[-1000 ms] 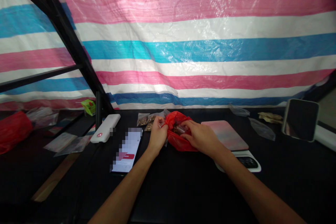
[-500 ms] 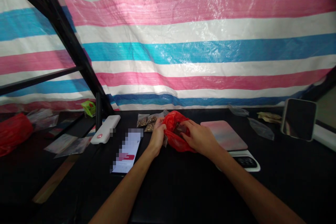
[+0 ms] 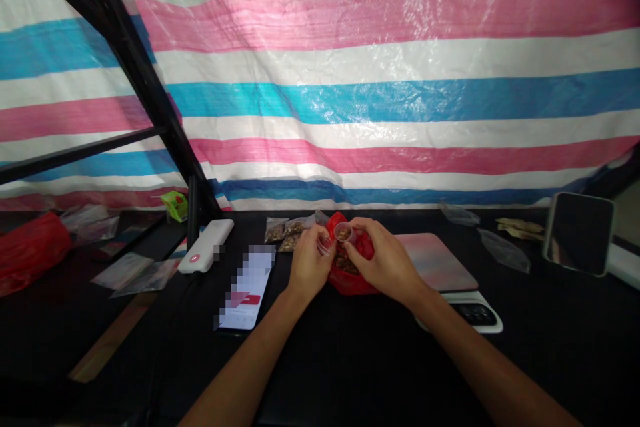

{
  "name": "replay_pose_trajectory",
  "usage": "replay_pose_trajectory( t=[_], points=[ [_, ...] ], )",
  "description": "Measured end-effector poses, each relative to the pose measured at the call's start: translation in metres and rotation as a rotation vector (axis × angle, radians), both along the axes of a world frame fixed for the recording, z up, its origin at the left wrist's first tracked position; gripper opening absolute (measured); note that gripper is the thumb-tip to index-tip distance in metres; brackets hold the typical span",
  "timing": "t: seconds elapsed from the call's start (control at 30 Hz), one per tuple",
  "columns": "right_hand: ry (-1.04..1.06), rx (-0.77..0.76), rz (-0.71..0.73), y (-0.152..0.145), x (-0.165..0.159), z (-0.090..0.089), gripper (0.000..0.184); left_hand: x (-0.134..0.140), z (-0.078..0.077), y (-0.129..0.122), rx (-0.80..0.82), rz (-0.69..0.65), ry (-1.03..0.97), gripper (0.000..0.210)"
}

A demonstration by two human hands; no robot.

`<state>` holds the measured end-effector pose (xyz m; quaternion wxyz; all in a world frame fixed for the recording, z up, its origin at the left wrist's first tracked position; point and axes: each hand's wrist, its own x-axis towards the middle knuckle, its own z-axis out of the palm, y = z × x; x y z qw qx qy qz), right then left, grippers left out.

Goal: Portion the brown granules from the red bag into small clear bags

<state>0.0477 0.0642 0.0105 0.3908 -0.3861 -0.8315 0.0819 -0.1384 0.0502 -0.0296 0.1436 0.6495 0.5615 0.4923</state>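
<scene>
My right hand pinches a small clear plastic cup that holds brown bits. Beside it, my left hand is closed on a small clear plastic bag, whose mouth faces the cup; the fingers partly cover it. Under and behind both hands lies a red plastic bag, open, with loose brown pieces inside. The pieces are too small to name. Several clear packets filled with similar bits lie just behind my left hand.
A phone with a lit screen and a white power bank lie to the left. Right of my hands sits a pinkish plate on a white device with a dark panel. A dark-screened device stands far right. Flat clear bags lie left.
My right hand has come up out of the red bag with the cup of bits. My left hand has let go of the red bag's edge and now holds the clear bag.
</scene>
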Motion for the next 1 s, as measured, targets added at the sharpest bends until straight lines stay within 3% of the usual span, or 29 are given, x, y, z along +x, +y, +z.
replay_pose_trajectory(
  t=[0.17,0.37,0.53,0.7,0.83,0.9,1.0],
  points=[
    [-0.11,0.134,0.162,0.0,-0.001,-0.002,0.03,0.004,0.001,-0.003,-0.012,-0.031,0.047,0.017],
    [-0.176,0.303,0.142,0.003,0.004,-0.003,0.034,0.008,0.0,-0.002,-0.018,-0.074,-0.037,0.02],
    [-0.134,0.35,0.083,0.003,0.007,0.002,0.033,0.011,0.0,-0.003,0.005,-0.084,-0.071,0.019],
    [-0.118,0.195,-0.006,0.004,0.012,0.008,0.032,0.004,0.008,-0.005,-0.055,0.06,-0.078,0.019],
    [-0.299,0.001,0.091,0.005,0.016,0.006,0.035,-0.001,0.018,-0.009,-0.147,0.259,-0.042,0.018],
    [-0.362,-0.049,0.113,0.004,0.016,0.004,0.035,-0.001,0.021,-0.011,-0.193,0.285,-0.028,0.02],
    [-0.402,-0.079,0.101,0.002,0.014,0.001,0.036,0.004,0.019,-0.014,-0.209,0.214,-0.048,0.025]
  ],
)
